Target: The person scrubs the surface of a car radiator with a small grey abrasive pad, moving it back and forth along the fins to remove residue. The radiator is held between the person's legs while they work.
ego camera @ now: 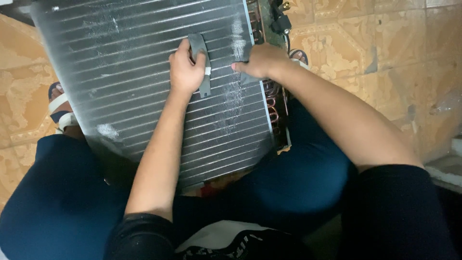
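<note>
The left hand (186, 67) is gripping a grey fin comb (202, 62) in closed fingers against the finned coil (144, 86) resting between the knees, while the right hand (260, 60) is pressing flat at its right edge, where excess pressure could flatten fins.

Dull grey metal finned coil (144, 72) with scuffed white patches; copper tube bends (275, 103) shiny; matt grey plastic fin comb (201, 62); glossy patterned floor tiles (365, 53).

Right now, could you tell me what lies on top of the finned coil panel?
Both hands: the left hand grips a grey tool, the right hand presses the panel's edge. Fins beneath them are hidden.
</note>
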